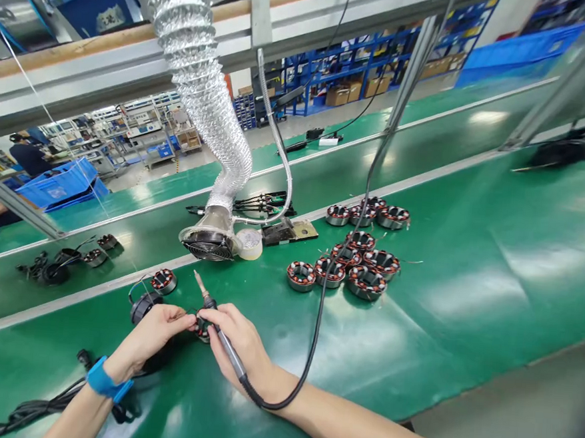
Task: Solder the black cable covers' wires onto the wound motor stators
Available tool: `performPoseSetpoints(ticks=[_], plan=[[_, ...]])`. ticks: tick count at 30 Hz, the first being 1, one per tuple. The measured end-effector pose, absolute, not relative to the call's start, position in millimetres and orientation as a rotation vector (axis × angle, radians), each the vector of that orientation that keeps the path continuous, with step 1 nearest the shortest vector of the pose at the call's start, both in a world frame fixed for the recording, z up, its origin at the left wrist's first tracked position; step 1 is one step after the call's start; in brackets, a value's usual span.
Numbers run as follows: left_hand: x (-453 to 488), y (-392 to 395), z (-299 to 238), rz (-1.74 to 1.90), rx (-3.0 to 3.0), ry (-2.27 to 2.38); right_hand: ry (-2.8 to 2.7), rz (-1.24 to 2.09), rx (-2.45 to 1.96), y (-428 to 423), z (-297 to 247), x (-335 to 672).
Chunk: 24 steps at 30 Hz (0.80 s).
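My right hand (pixel 238 345) grips a soldering iron (pixel 211 307) whose tip points up and away; its black cable (pixel 316 314) loops back past my wrist. My left hand (pixel 151 336), with a blue wrist strap (pixel 103 380), pinches a small wound stator (pixel 203 327) between both hands, mostly hidden by the fingers. A black round part (pixel 142 305) lies just beyond my left hand, and another stator (pixel 164 281) sits behind it.
Several copper-wound stators (pixel 349 266) lie in a cluster on the green mat (pixel 469 271), with three more (pixel 367 214) farther back. A silver fume duct with fan (pixel 208 240), a tape roll (pixel 248 244) and an iron stand (pixel 286 232) stand ahead. Cables (pixel 33 411) lie at left.
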<state>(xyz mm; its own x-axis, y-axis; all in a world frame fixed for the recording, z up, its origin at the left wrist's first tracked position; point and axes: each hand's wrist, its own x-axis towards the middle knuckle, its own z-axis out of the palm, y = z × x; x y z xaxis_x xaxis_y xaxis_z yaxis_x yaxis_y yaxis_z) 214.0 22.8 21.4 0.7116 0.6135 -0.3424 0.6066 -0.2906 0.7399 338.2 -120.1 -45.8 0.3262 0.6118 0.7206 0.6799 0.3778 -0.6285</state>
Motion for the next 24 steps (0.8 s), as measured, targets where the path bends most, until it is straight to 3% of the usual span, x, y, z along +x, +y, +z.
performPoseSetpoints(ticks=[7, 13, 18, 20, 24], plan=[[215, 69, 27, 0.187, 1.862, 1.134, -1.320, -0.119, -1.297, -126, -40, 342], [201, 123, 21, 0.646, 1.806, 1.287, -1.333, -0.138, -1.284, -129, -38, 342], [192, 125, 47, 1.097, 1.777, 1.243, -1.308, -0.127, -1.251, -133, -34, 341], [197, 112, 58, 0.987, 2.036, 1.212, -1.294, -0.118, -1.237, -135, -32, 340], [216, 86, 59, 0.359, 2.657, 0.912, -1.271, -0.110, -1.226, -136, -28, 339]])
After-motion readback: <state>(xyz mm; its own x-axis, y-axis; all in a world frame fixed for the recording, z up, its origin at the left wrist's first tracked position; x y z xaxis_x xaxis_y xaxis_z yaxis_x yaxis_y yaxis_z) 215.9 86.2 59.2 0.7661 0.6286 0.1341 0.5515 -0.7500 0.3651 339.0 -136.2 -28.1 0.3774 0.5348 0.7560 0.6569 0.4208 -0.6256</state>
